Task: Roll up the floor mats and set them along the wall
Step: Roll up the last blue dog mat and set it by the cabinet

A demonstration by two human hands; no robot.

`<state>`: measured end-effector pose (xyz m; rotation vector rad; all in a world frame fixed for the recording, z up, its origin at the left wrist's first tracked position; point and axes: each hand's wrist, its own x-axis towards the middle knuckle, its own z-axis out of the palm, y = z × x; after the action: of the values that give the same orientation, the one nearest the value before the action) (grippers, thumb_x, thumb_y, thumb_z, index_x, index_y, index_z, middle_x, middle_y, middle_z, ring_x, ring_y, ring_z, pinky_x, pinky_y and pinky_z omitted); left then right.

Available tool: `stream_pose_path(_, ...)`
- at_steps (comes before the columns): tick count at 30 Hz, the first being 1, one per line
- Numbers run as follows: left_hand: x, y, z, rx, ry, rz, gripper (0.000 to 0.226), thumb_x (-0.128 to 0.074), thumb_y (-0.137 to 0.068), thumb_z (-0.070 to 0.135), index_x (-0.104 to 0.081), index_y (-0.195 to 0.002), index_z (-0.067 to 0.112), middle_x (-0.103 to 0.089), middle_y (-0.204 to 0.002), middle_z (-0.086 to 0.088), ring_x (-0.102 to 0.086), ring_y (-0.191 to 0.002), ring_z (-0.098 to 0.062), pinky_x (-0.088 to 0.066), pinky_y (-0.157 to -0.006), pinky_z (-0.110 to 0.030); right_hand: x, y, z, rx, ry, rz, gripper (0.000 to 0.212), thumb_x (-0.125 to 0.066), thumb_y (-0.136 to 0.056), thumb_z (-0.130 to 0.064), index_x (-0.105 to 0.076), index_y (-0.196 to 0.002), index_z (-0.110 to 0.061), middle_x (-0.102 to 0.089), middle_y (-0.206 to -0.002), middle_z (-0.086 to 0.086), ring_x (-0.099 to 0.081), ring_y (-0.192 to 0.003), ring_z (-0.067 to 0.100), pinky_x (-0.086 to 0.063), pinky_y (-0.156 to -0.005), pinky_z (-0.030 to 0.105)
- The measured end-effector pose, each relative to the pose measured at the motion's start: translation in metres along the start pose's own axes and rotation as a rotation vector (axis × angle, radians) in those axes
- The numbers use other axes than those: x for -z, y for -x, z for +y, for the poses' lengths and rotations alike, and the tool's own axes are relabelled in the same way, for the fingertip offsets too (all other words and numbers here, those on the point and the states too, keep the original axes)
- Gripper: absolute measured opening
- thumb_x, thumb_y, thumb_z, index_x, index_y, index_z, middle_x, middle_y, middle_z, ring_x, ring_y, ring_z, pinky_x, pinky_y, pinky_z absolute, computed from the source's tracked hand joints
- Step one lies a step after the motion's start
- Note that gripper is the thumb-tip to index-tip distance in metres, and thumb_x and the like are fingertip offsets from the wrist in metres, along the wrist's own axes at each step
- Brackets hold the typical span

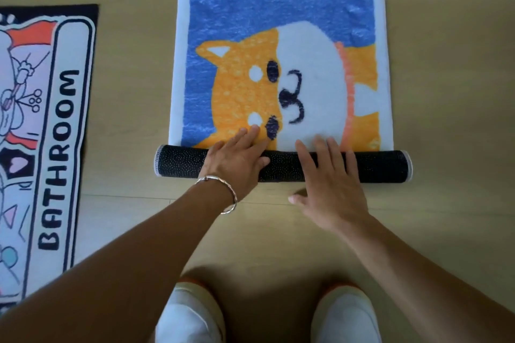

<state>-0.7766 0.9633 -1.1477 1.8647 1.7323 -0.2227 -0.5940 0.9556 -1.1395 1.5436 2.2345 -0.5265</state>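
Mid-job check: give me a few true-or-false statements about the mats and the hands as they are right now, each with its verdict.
1. The dog mat is partly rolled up from its near end. True.
2. Both hands are off the roll. False: the left hand and the right hand rest on it, fingers straight.
3. The bathroom mat is already rolled. False: it lies flat on the left.
4. A bracelet is on the left wrist. True.
5. The two mats overlap. False: bare floor separates them.
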Motion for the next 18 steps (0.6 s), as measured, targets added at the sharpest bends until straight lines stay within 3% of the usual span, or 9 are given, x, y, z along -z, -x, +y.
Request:
stream_pose_path(2, 0.008, -0.008, -0.001, 0.07, 0.126, 0.068, 0.037, -0.046, -0.095, 0.042, -0.05, -0.131, 0.035, -0.035, -0.149, 0.011, -0.037, -0.134, -0.014, -0.032, -0.108, -0.036, 0.008, -0.017, 0.003, -0.013, 0.024, -0.069, 0.096, -0.06, -0.089, -0.036, 0.012, -0.15, -0.024, 0.017, -0.157, 0.013, 0.015, -0.145, 0.032, 0.004, -0.117, 0.049)
stream_pose_path(4, 0.014, -0.009, 0.006, 0.065, 0.057, 0.131, 0.034, -0.045, -0.095, 0.041, -0.055, -0.125, 0.029, -0.051, -0.134, 0.005, -0.049, -0.119, -0.021, -0.034, -0.103, -0.039, 0.015, -0.031, 0.004, -0.024, 0.018, -0.117, 0.093, -0.057, -0.088, -0.021, 0.012, -0.15, -0.025, 0.02, -0.157, 0.014, 0.016, -0.145, 0.033, 0.002, -0.117, 0.05)
stream_pose_path(7, 0.004, 0.006, 0.01, -0.03, -0.144, 0.196, 0.043, -0.035, -0.096, 0.042, -0.05, -0.129, 0.02, -0.055, -0.12, -0.004, -0.053, -0.108, -0.028, -0.036, -0.099, -0.047, 0.016, -0.035, 0.005, -0.035, -0.038, -0.105, 0.086, -0.049, -0.089, -0.01, 0.009, -0.151, -0.025, 0.019, -0.157, 0.013, 0.014, -0.145, 0.033, 0.0, -0.117, 0.05)
stream_pose_path(9, -0.009, 0.023, 0.004, -0.069, -0.307, 0.17, 0.06, -0.047, -0.084, 0.05, -0.048, -0.133, 0.015, -0.058, -0.109, -0.008, -0.056, -0.096, -0.03, -0.042, -0.088, -0.047, 0.011, -0.03, 0.001, -0.026, -0.036, -0.069, 0.085, -0.048, -0.088, -0.007, 0.005, -0.151, -0.025, 0.016, -0.158, 0.013, 0.011, -0.146, 0.033, 0.0, -0.117, 0.051)
stream_pose_path(11, -0.018, 0.032, -0.002, -0.061, -0.425, 0.097, 0.078, -0.063, -0.066, 0.045, -0.045, -0.135, 0.014, -0.058, -0.103, -0.008, -0.055, -0.09, -0.029, -0.044, -0.082, -0.045, 0.006, -0.021, -0.004, -0.02, -0.035, -0.026, 0.084, -0.05, -0.088, -0.007, 0.002, -0.151, -0.026, 0.012, -0.158, 0.013, 0.008, -0.146, 0.034, -0.001, -0.117, 0.052)
stream_pose_path(15, -0.017, 0.041, 0.013, 0.038, -0.379, -0.004, 0.059, -0.053, -0.077, 0.034, -0.034, -0.132, 0.024, -0.048, -0.112, -0.002, -0.048, -0.104, -0.025, -0.036, -0.087, -0.042, -0.001, 0.001, -0.018, -0.042, -0.091, -0.057, 0.084, -0.053, -0.087, -0.013, 0.0, -0.151, -0.027, 0.011, -0.159, 0.012, 0.008, -0.146, 0.033, -0.001, -0.117, 0.051)
stream_pose_path(18, -0.028, 0.055, 0.018, 0.074, -0.363, -0.019, 0.046, -0.049, -0.073, 0.029, -0.044, -0.119, 0.023, -0.052, -0.102, -0.002, -0.051, -0.094, -0.025, -0.036, -0.079, -0.04, -0.01, 0.026, -0.022, -0.02, -0.117, -0.073, 0.081, -0.051, -0.086, -0.025, -0.005, -0.152, -0.024, 0.003, -0.16, 0.013, 0.007, -0.146, 0.034, 0.002, -0.117, 0.051)
